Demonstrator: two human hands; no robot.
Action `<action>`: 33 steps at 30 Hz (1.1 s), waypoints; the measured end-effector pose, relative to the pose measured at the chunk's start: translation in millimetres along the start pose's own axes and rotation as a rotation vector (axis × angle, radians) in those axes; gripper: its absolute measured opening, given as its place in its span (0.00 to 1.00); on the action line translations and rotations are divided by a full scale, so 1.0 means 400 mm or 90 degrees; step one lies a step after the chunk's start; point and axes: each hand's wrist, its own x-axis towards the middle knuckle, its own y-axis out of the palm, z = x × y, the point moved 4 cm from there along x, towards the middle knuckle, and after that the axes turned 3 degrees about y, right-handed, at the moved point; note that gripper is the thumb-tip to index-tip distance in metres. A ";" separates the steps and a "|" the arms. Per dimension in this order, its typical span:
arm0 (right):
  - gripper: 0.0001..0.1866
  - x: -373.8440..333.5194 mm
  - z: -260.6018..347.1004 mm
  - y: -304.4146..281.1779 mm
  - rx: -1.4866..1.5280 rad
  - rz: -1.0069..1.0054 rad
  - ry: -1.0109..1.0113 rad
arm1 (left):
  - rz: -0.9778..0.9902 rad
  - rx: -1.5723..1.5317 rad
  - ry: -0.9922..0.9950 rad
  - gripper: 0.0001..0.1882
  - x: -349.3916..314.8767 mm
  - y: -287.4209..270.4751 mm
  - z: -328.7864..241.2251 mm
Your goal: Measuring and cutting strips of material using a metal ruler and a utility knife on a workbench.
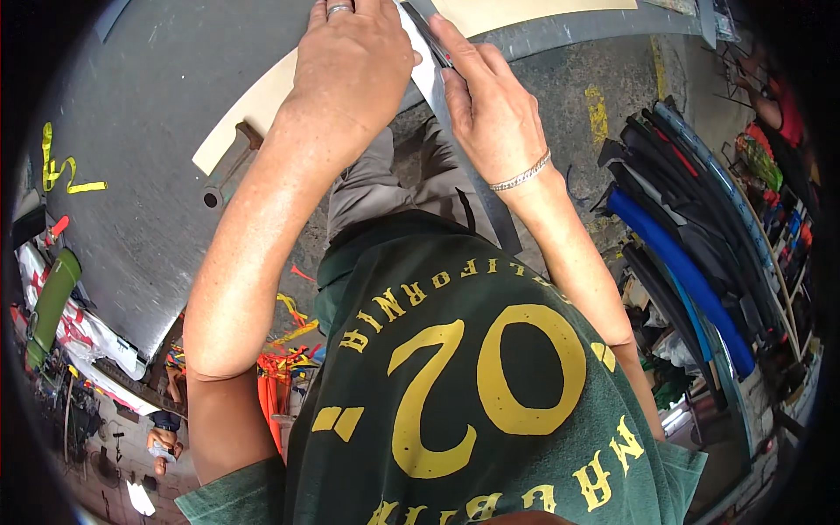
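My left hand (350, 66), with a ring on one finger, lies flat near the table's edge, its fingertips cut off by the top of the view. Under and beside it is a tan sheet (249, 109). Just to the right, my right hand (494, 109) is closed around a slim dark tool (426, 33), whose exact kind I cannot make out. A pale strip (426, 77) runs between my hands and a grey band hangs down past the table edge. Left of my left forearm lies a hand tool with a brown handle (248, 134) and metal parts.
The grey table (149, 114) spreads to the left, with a yellow strap (63, 171) on it. Dark and blue rolls of material (682, 271) stack at the right. A green roll (54, 311) sits at far left. People (786, 109) show near the right edge and lower left.
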 end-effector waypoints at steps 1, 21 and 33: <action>0.29 0.003 0.008 -0.010 -0.001 0.000 0.003 | 0.000 -0.002 0.003 0.38 0.002 0.001 -0.002; 0.29 0.041 0.031 -0.008 -0.092 0.188 0.128 | 0.016 0.101 0.003 0.37 0.007 0.038 0.004; 0.31 -0.097 -0.017 -0.012 -0.050 0.104 0.093 | -0.018 0.074 -0.004 0.42 0.003 0.007 -0.005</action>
